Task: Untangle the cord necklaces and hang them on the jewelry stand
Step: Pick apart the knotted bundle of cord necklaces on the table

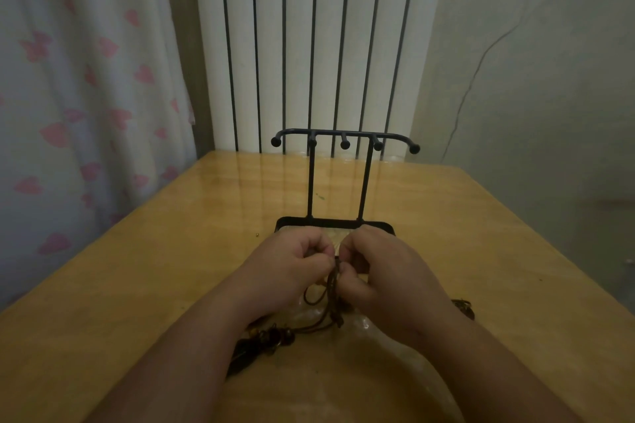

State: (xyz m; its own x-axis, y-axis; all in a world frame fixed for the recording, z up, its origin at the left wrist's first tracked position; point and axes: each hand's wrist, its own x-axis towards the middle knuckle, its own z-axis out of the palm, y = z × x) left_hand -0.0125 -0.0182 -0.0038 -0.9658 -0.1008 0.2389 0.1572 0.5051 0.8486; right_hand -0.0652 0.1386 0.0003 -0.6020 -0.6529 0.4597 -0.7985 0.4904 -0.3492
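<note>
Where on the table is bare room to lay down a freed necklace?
Bare wood lies left of the stand, out to the table edge, and likewise right of it. Crowded: in front of the stand's base, where the left hand and right hand pinch the cords, with pendants by the left forearm.

The left hand [292,268] and right hand [385,271] meet at centre, fingers curled, both pinching the brown cord necklaces [332,282]. The cords trail toward 7 o'clock to dark pendants [271,336] on the desk [137,285]. The black jewelry stand [344,131] stands upright at 12 o'clock, just beyond the hands.
</note>
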